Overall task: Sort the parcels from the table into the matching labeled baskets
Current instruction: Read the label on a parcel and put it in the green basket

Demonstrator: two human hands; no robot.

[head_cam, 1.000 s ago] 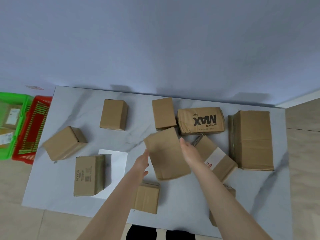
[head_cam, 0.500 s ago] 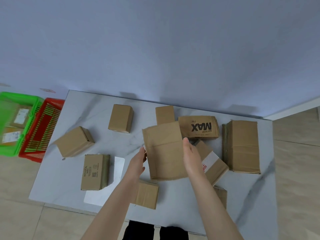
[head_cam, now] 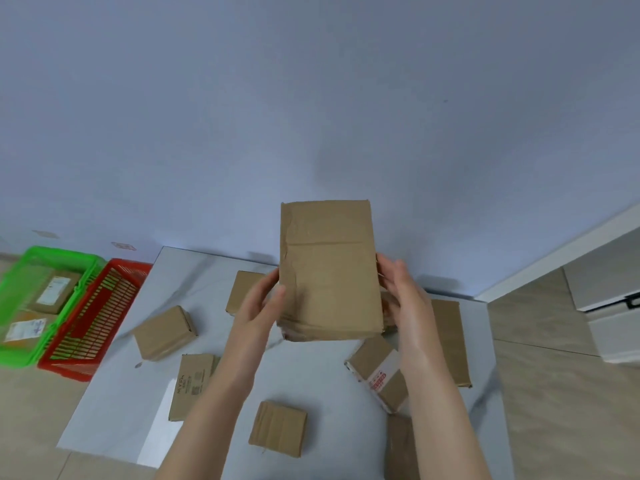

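Early in the sort, with one parcel (head_cam: 329,271) lifted well clear of the bench (head_cam: 311,372).

Two-handed grip tight on its long sides: left hand (head_cam: 261,303) and right hand (head_cam: 401,296), fingers curled round the edges, plain face toward the camera, no label showing. Judged far from done: only two labelled parcels seen in the green basket (head_cam: 20,356), just beside the red basket (head_cam: 65,370); several more left on the bench.

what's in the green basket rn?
Two parcels lie in the green basket: a brown parcel with a white label at the far end and a nearer parcel, also white-labelled. Label text is too blurred to read; anything beneath them is covered.
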